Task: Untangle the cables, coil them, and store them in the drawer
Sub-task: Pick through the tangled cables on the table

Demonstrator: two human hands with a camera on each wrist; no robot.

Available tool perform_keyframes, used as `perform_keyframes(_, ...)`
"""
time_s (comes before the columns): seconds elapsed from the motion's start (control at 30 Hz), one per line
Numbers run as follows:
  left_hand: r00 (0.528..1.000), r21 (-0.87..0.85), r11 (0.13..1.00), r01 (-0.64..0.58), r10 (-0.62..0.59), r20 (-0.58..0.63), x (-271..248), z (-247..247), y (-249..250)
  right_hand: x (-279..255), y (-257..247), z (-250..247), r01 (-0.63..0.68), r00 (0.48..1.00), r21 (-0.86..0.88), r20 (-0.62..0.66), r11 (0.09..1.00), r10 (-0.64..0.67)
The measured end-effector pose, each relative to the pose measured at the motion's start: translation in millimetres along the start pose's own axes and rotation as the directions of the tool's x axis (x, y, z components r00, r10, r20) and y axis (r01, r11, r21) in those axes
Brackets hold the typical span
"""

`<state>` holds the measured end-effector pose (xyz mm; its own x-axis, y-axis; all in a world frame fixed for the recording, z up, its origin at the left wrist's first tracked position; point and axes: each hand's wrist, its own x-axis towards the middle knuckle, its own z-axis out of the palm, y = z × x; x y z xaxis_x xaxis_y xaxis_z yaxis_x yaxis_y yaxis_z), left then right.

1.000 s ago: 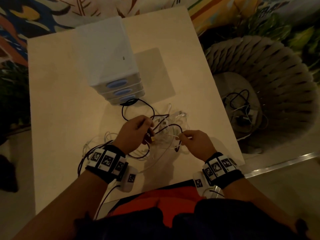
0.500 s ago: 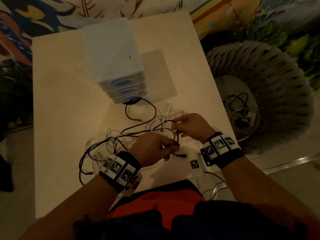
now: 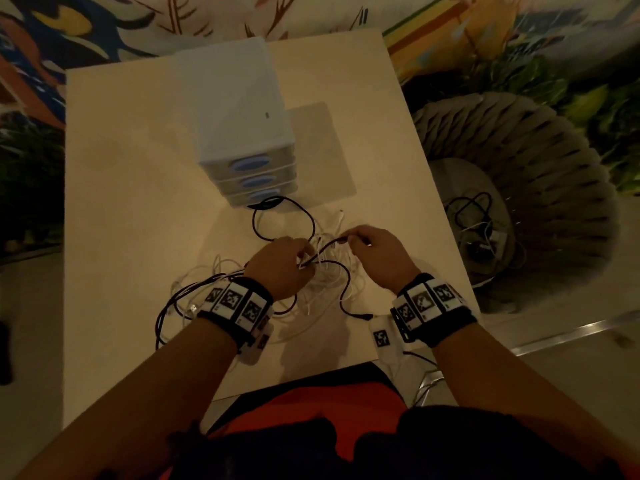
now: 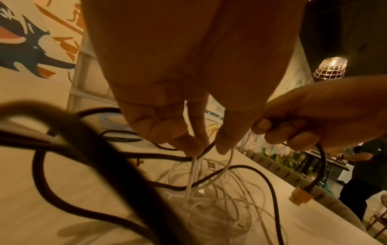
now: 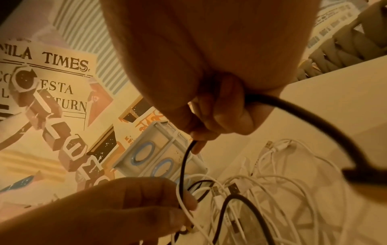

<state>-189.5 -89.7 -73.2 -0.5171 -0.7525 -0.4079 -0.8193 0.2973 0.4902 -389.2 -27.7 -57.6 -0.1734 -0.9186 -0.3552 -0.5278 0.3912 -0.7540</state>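
Observation:
A tangle of white cables (image 3: 325,284) and a black cable (image 3: 284,216) lies on the pale table (image 3: 138,202) in front of a small white drawer unit (image 3: 242,133) with its blue-handled drawers closed. My left hand (image 3: 306,260) pinches white strands (image 4: 193,165) together with a stretch of the black cable (image 4: 207,147) above the heap. My right hand (image 3: 349,240) grips the black cable (image 5: 185,159) just to the right. An orange-tipped plug (image 4: 299,197) hangs below that hand. Another black plug end (image 3: 363,316) lies near my right wrist.
A woven round chair (image 3: 519,161) stands right of the table, with more cables (image 3: 479,230) on its seat. Black cable loops (image 3: 166,313) trail at the left near my wrist. The table's near edge is at my lap. A person (image 4: 366,165) stands far off.
My left hand has moved away from my body, up to the tangle beside the right hand, and now pinches white strands. The right hand still holds the black cable in about the same place.

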Motion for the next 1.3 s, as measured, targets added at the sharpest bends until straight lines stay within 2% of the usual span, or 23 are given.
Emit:
perform_keyframes(0.03,1.000,0.025,0.999,-0.023,0.023,-0.004,1,2,1,2,0,0,0.007,1.000,-0.022,0.008,1.000,-0.007)
perform_keyframes(0.17,0.984,0.056,0.996,-0.064,0.072,-0.160,3,2,2,10,0,-2,-0.023,0.998,-0.084,0.054,0.996,0.027)
perform_keyframes(0.33,0.971,0.033,0.989,-0.141,0.145,-0.191,4,-7,13,12,-12,4,-0.017,0.990,-0.018,0.140,1.000,0.019)
perform_keyframes(0.4,0.962,0.024,0.987,-0.156,0.158,-0.224,4,-10,16,13,-19,10,-0.045,0.992,0.034,0.123,0.998,0.041)
perform_keyframes(0.5,0.961,0.049,0.987,-0.154,0.161,-0.225,2,-15,16,17,-18,16,-0.002,0.997,-0.021,0.074,1.000,0.003)
perform_keyframes(0.6,0.957,0.055,0.992,-0.115,0.126,-0.262,-3,-23,12,23,-15,9,0.014,1.000,-0.006,-0.008,1.000,-0.014)
perform_keyframes(0.77,0.911,-0.103,0.993,-0.057,0.010,-0.411,-15,-46,2,27,7,-16,-0.071,0.991,-0.049,-0.116,0.996,0.065)
perform_keyframes(0.93,0.894,-0.369,0.921,-0.128,-0.053,-0.444,-30,-71,-5,24,35,-19,-0.137,0.989,-0.186,-0.081,0.973,0.124)
perform_keyframes(1.03,0.895,-0.456,0.863,-0.218,-0.009,-0.446,-42,-80,0,19,37,-19,-0.168,0.982,-0.234,-0.127,0.958,0.142)
perform_keyframes(1.1,0.905,-0.470,0.850,-0.237,0.016,-0.426,-46,-80,4,11,27,-18,-0.059,0.976,-0.169,-0.217,0.984,0.021)
perform_keyframes(1.17,0.919,-0.458,0.862,-0.218,0.024,-0.393,-47,-78,7,1,9,-14,0.166,0.946,-0.170,-0.251,0.971,-0.206)
perform_keyframes(1.23,0.935,-0.405,0.892,-0.200,0.050,-0.351,-45,-75,10,-9,-15,-13,0.346,0.886,-0.302,-0.204,0.888,-0.415)
perform_keyframes(1.3,0.942,-0.327,0.925,-0.194,0.082,-0.327,-43,-73,12,-14,-37,-11,0.436,0.861,-0.415,-0.067,0.799,-0.504)
